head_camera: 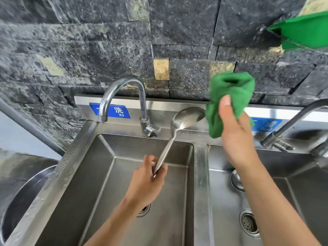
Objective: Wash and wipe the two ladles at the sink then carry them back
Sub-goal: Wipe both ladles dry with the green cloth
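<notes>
Left hand (147, 183) gripping ladle (184, 119) over sink (200, 174), second ladle (237, 180) in right basin

I am holding a steel ladle (186, 118) by its handle in my left hand (149, 181) over the left sink basin (99, 174). My right hand (236, 139) is gripping a bunched green cloth (229, 96) just beside the ladle's bowl. A second ladle (237, 180) is lying in the right basin (292, 174).

A blue label (113, 110) on the sink's back rim (170, 103) behind the left tap (122, 96) reads "洗" with "XI" under it. A second blue label (266, 125) (partly hidden, blurred) by the right tap (292, 125) shows "清"; its small letters cannot be read.
</notes>
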`<state>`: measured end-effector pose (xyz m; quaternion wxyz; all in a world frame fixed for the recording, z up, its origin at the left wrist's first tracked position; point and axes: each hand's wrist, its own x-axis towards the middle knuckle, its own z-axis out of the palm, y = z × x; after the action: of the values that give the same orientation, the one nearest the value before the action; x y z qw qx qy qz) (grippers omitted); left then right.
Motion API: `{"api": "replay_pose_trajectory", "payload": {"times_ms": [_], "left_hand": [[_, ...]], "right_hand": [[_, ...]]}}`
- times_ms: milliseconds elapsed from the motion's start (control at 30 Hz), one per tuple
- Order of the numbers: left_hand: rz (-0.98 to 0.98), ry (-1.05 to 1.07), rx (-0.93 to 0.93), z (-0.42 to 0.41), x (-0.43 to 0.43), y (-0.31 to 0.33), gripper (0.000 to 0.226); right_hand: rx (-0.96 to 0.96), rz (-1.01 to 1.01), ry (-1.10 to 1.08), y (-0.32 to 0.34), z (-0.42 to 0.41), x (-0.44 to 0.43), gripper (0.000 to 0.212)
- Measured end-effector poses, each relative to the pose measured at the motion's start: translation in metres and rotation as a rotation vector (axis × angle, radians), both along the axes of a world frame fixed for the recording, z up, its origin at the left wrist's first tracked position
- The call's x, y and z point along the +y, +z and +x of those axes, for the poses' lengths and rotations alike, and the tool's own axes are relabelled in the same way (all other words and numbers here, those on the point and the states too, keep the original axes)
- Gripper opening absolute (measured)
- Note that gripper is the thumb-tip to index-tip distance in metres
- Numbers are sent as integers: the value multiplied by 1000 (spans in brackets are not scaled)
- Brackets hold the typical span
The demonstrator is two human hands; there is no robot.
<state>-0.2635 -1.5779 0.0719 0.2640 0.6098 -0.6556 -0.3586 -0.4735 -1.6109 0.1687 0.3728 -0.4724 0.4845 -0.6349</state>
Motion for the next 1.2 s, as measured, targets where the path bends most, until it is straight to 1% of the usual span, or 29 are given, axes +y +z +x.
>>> {"api": "replay_pose_trajectory", "payload": {"times_ms": [33,67,100,133,167,200,233,300,333,367,400,433,467,533,567,600,633,700,733,767,833,867,900,933,967,1033,1067,1133,1200], "left_hand": [[-19,5,-28,-2,-1,7,21],[-65,4,-87,-5,-3,14,29],[-118,-2,-158,-7,-5,20,37],[-168,-8,-221,-7,-6,25,43],[-210,-12,-280,-6,-7,28,44],[-239,-18,-338,-3,-7,30,43],[-267,-31,-379,1,-5,31,41],[-316,-61,-391,9,2,38,39],[-317,-58,-370,12,5,41,39],[-307,-47,-356,14,6,44,40],[-299,-33,-349,16,6,47,40],[-301,-18,-348,17,6,50,40],[-320,-19,-350,16,5,53,39],[-398,-83,-391,13,3,58,38],[-433,-110,-422,11,3,58,38],[-447,-119,-446,9,2,59,38],[-429,-112,-445,7,3,60,39],[-372,-68,-372,4,5,62,39],[-356,-33,-332,2,7,63,40],[-345,-3,-302,-1,9,65,42],[-335,24,-245,-5,14,71,44],[-322,31,-218,-4,15,73,45],[-309,35,-203,-4,16,75,46],[-304,33,-210,-3,16,76,45],[-310,30,-225,-2,16,77,44],[-330,18,-256,-5,13,78,41],[-340,3,-265,-7,12,77,39],[-327,-20,-253,-14,13,74,36],[-313,-16,-214,-17,15,73,37]], "right_hand": [[255,-27,-1,2,3,-4,33],[541,-56,-8,0,6,-11,33],[857,-55,-9,-6,8,-18,41],[1112,0,4,-10,9,-25,55],[1221,80,28,-11,10,-31,66],[1199,166,66,-8,8,-35,72],[1115,250,111,-2,5,-37,72],[868,444,164,13,-7,-37,70],[725,503,152,17,-13,-36,66],[632,503,126,17,-19,-34,61],[604,459,107,13,-20,-30,55],[689,371,80,4,-18,-24,49],[863,246,60,-6,-14,-15,48],[1240,3,23,-22,0,-5,53],[1370,-73,3,-24,6,-6,52],[1452,-93,2,-19,10,-10,52],[1494,-82,8,-11,12,-17,53],[1476,6,34,8,14,-30,60],[1425,71,41,20,11,-37,60],[1318,157,36,30,5,-43,59],[933,333,28,47,-12,-48,54],[778,372,16,47,-18,-45,51],[686,362,12,44,-22,-39,47],[680,297,1,35,-22,-31,40],[749,178,-33,23,-19,-21,35],[1066,-105,-65,1,-8,-4,45],[1226,-210,-88,-5,-4,-1,46],[1451,-287,-51,-5,1,-2,44],[1526,-251,-7,8,1,-10,46]]}}
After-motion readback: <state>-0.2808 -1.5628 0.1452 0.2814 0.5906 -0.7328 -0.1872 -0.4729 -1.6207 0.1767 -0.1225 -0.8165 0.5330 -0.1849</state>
